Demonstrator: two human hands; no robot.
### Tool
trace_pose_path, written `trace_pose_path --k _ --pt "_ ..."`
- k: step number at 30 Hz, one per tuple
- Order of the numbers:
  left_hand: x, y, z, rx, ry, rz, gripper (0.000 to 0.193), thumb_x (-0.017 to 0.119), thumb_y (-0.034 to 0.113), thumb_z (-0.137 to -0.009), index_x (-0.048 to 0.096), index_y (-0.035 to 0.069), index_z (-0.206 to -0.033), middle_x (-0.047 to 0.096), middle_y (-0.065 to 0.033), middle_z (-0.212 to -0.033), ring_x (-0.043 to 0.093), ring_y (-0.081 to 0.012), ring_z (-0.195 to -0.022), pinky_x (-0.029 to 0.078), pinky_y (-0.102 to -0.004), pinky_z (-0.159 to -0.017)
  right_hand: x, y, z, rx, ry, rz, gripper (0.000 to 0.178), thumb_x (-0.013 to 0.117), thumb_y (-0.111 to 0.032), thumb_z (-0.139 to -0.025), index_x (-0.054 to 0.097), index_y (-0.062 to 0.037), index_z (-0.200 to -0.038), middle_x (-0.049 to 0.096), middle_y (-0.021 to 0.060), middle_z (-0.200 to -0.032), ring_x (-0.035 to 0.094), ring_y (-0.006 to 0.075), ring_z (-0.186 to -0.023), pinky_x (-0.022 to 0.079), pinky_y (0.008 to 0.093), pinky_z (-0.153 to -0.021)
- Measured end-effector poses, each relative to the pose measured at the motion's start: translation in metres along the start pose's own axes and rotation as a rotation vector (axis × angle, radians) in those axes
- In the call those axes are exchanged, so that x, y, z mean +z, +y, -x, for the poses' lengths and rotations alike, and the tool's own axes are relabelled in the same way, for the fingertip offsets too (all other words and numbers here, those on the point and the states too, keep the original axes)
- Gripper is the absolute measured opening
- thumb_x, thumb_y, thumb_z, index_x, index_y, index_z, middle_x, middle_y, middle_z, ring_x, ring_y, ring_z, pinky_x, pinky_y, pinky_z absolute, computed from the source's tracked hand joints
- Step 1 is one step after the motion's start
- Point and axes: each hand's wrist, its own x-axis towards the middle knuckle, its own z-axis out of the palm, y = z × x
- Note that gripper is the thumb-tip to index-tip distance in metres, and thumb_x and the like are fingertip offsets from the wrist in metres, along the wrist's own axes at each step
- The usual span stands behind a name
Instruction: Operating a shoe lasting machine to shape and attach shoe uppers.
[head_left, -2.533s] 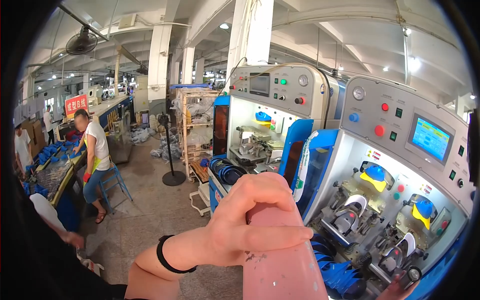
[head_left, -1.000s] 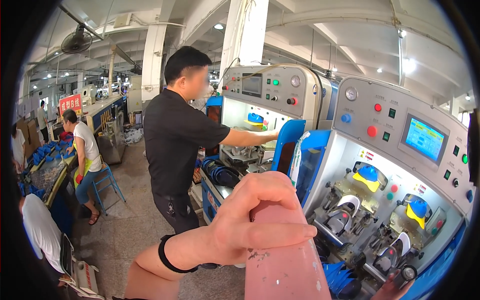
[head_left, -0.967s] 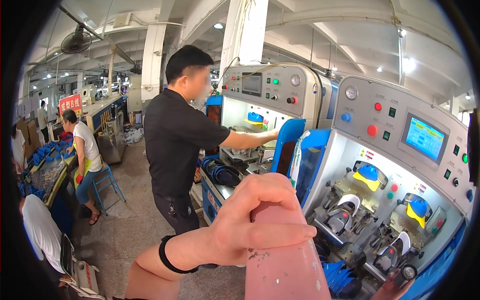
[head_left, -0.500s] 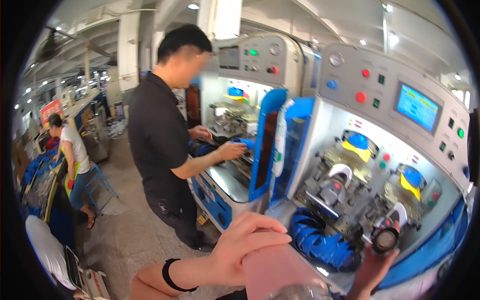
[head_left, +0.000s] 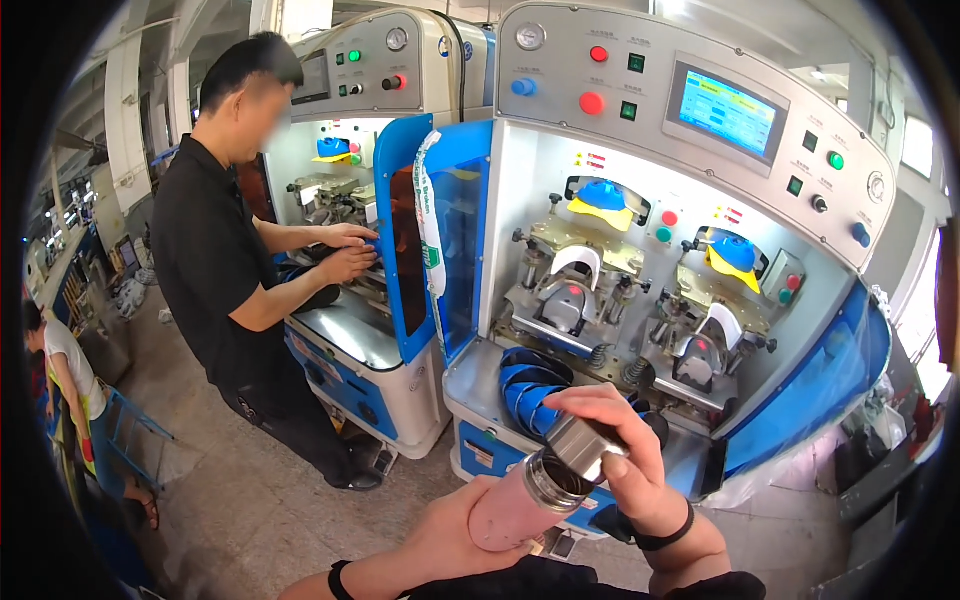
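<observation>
Our left hand (head_left: 452,528) grips a pink insulated bottle (head_left: 520,500) tilted low before us, while our right hand (head_left: 618,450) pinches its steel cap (head_left: 583,441) at the open mouth. Beside the twin-station machine (head_left: 660,260), a co-worker in black (head_left: 225,270) tends the neighbouring unit (head_left: 350,200).

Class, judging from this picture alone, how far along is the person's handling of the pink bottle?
Done: the pink bottle is lowered in front of the body, gripped by the left hand. In hand: the right hand holds the metal cap at the bottle's open mouth, tilted and not seated. Left: the cap is not yet fully on or clear of the neck; which way it goes cannot be told.
</observation>
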Motion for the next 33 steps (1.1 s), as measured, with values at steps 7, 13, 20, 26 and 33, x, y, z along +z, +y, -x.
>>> trace_pose_path --k 7,13,20,26,33 --pt "0.005 -0.020 -0.005 0.090 0.002 0.068 0.071 0.087 0.038 -0.068 0.054 0.008 -0.124 0.070 -0.0135 -0.104 0.070 -0.0268 -0.096 0.054 -0.0371 -0.086 0.011 0.008 -0.005 -0.080 -0.096 0.001 0.050 0.080 -0.011 -0.073 0.063 0.0000 -0.119 0.060 0.0187 -0.119 0.062 0.0293 -0.108 0.049 0.0375 -0.092" --pt "0.005 -0.040 -0.011 0.187 -0.550 0.508 0.061 0.085 0.012 -0.070 0.056 0.001 -0.121 0.067 -0.0076 -0.106 0.066 -0.0168 -0.096 0.053 -0.0336 -0.084 0.011 0.004 -0.012 -0.136 -0.314 -0.456 0.046 0.082 -0.011 -0.073 0.066 -0.0044 -0.117 0.061 0.0167 -0.117 0.060 0.0293 -0.109 0.048 0.0401 -0.094" --pt "-0.001 -0.022 -0.039 0.256 -0.796 0.736 0.063 0.086 0.008 -0.066 0.055 0.004 -0.121 0.065 -0.0111 -0.096 0.066 -0.0235 -0.086 0.055 -0.0360 -0.072 0.008 0.000 -0.013 -0.160 -0.426 -0.488 0.042 0.079 -0.011 -0.071 0.068 -0.0069 -0.111 0.061 0.0136 -0.113 0.062 0.0292 -0.102 0.049 0.0385 -0.091" --pt "0.021 -0.018 -0.046 0.038 -1.042 1.067 0.075 0.089 0.025 -0.067 0.050 -0.004 -0.125 0.064 -0.0167 -0.097 0.066 -0.0278 -0.084 0.056 -0.0354 -0.074 -0.003 0.003 -0.005 -0.179 -0.217 -0.490 0.035 0.079 -0.021 -0.077 0.069 -0.0062 -0.107 0.062 0.0156 -0.113 0.062 0.0289 -0.103 0.049 0.0386 -0.090" --pt "0.045 -0.026 -0.064 0.062 -1.268 1.173 0.073 0.088 0.025 -0.068 0.051 -0.003 -0.125 0.065 -0.0164 -0.101 0.067 -0.0277 -0.089 0.055 -0.0383 -0.077 -0.012 -0.004 0.010 -0.185 -0.125 -0.615 0.034 0.078 -0.014 -0.072 0.069 -0.0062 -0.104 0.064 0.0149 -0.108 0.062 0.0287 -0.101 0.049 0.0396 -0.089"
